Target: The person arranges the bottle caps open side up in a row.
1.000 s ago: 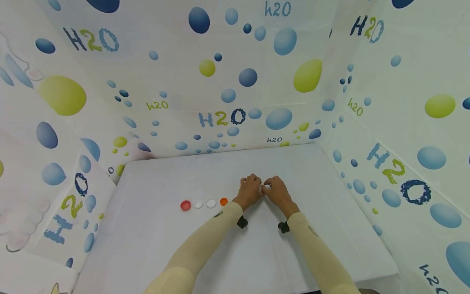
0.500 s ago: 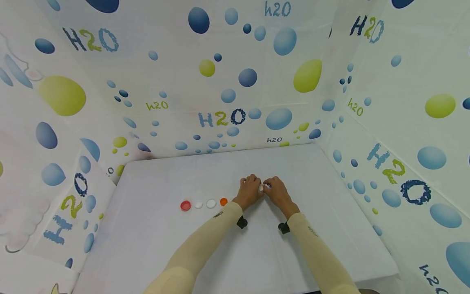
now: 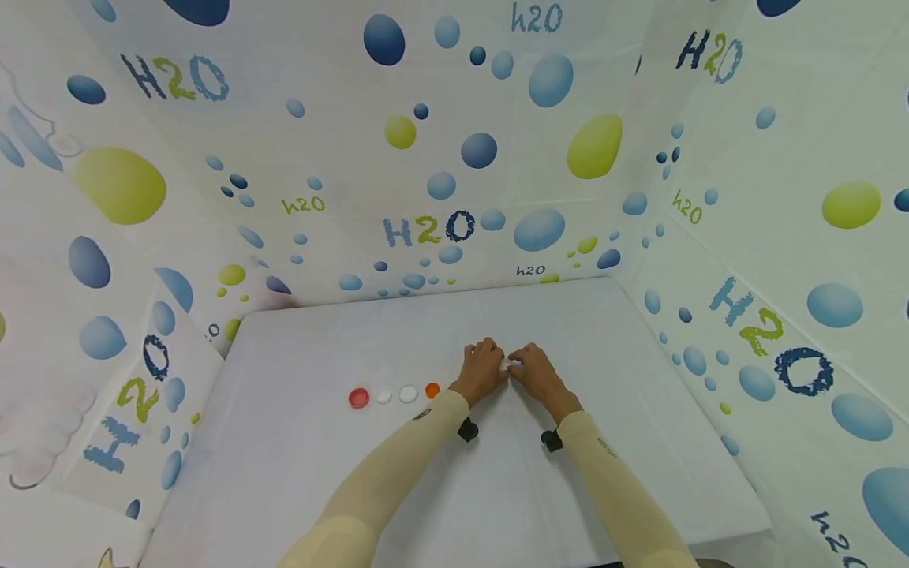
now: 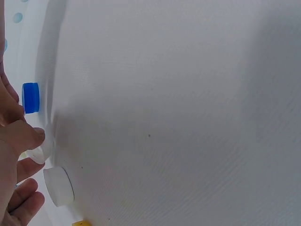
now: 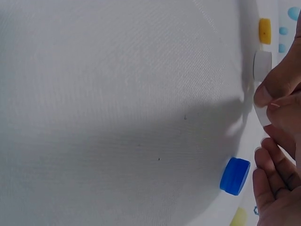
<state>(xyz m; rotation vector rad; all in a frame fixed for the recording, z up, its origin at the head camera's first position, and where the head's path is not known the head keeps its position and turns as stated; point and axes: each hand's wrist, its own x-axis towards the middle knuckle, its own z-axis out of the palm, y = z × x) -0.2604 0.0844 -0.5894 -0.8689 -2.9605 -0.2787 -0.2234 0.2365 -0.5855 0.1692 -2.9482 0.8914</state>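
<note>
Over the table, my left hand [image 3: 483,367] and right hand [image 3: 537,375] meet at the fingertips. Between them they pinch a small translucent white cap [image 4: 40,151], its edge also showing under the thumb in the right wrist view. Left thumb [image 4: 33,136] lies against it, and fingers of both hands cover much of it. On the table beside my right fingers [image 5: 268,174] is a blue bottle cap [image 5: 235,176]. To the left side of the held cap lie a white cap [image 4: 59,186] and a yellow-orange cap [image 5: 265,31].
Left of my hands, a row of caps runs along the table [image 3: 319,473]: a red one [image 3: 359,397], two white ones [image 3: 384,395] and an orange one [image 3: 432,390]. Printed curtains [image 3: 341,158] stand behind the table and at both sides.
Held between both hands, the white cap has turned and shows differently between the fingertips. My right hand has shifted very slightly nearer to me. The caps on the table have not moved.
</note>
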